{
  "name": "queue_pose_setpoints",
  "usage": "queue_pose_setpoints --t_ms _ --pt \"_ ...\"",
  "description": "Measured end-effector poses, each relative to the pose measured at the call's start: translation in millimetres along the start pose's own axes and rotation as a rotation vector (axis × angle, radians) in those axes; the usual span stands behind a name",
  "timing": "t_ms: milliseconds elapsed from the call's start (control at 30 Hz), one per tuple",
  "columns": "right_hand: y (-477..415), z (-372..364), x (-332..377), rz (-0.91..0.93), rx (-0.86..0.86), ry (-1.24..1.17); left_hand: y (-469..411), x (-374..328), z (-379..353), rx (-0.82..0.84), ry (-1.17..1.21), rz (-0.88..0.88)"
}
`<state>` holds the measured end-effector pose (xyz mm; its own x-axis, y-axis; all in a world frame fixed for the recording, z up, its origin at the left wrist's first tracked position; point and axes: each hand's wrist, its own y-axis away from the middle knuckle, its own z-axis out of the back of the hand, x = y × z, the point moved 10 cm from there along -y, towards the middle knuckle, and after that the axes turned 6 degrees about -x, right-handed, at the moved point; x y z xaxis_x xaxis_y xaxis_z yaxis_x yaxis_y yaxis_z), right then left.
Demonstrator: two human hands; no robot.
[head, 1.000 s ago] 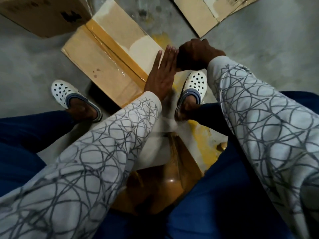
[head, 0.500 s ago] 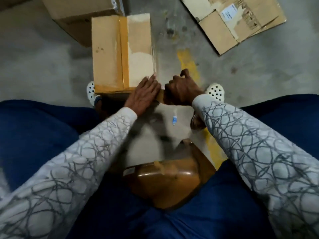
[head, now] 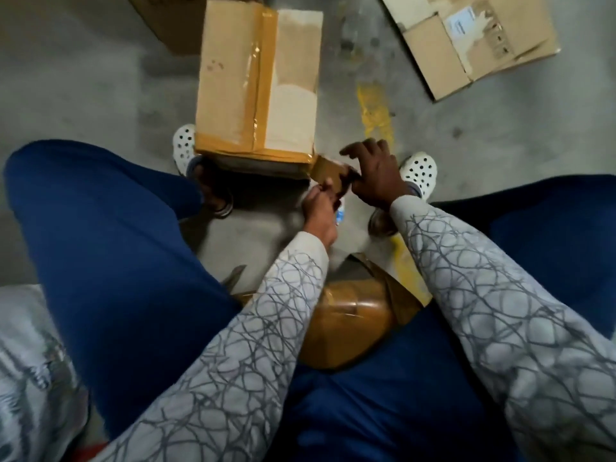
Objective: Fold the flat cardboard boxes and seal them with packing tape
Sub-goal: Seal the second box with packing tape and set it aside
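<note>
A folded cardboard box (head: 233,78) stands on the concrete floor between my feet, with brown packing tape along its top seam and its near edge. A strip of brown tape (head: 325,168) runs from the box's near right corner to a tape roll (head: 346,178), mostly hidden under my right hand (head: 375,175), which grips it. My left hand (head: 318,205) pinches the tape strip from below, just beside the right hand. Both hands are off the box's top, at its near right corner.
A flat torn cardboard box (head: 473,45) lies at the far right. Another box (head: 170,25) stands behind the taped one. A tape-wrapped brown stool (head: 350,315) is under me, between my blue-trousered legs. Yellow paint marks the floor (head: 376,111).
My left hand has left the box top and come down to pinch the tape strip. My right hand has drawn the roll away from the box's corner. The camera view shifted.
</note>
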<state>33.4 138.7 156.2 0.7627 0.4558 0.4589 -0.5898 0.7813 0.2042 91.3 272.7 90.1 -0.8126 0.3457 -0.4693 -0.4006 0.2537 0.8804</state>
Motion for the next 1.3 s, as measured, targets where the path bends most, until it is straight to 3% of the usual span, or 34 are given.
queue_pose_setpoints --t_ms 267,400,500,633,833,1033,1100,1200,1300 --pt "14.5 -75.0 -104.1 -0.584 0.09 -0.29 -8.9 -7.5 -1.2 0.064 -0.122 -0.104" --pt "20.7 -153.8 -137.5 -0.799 0.263 -0.283 -18.8 -8.5 -0.3 0.035 -0.128 -0.145" --pt "33.9 -207.6 -142.6 -0.89 0.401 -0.261 -25.3 -7.1 0.9 -0.034 -0.142 -0.166" --pt "43.5 -240.0 -140.2 -0.962 0.373 -0.251 -32.6 -4.7 2.9 -0.071 -0.159 -0.165" --pt "38.8 -250.2 -155.3 -0.907 0.312 -0.209 -34.3 -10.9 1.3 -0.062 -0.248 -0.191" --pt "28.9 -225.3 -147.2 -0.946 0.301 -0.343 -23.5 -11.2 -1.0 -0.022 -0.137 -0.121" --pt "25.2 -201.9 -144.7 -1.005 0.23 -0.428 -19.2 -9.7 -8.7 0.029 -0.099 -0.062" --pt "14.1 -137.0 -136.3 -1.053 -0.063 -0.611 -15.4 -4.6 -11.0 0.07 0.004 0.037" --pt "-4.8 -56.0 -118.2 -0.893 -0.372 -0.691 -11.7 -2.5 -7.2 0.065 0.086 0.109"
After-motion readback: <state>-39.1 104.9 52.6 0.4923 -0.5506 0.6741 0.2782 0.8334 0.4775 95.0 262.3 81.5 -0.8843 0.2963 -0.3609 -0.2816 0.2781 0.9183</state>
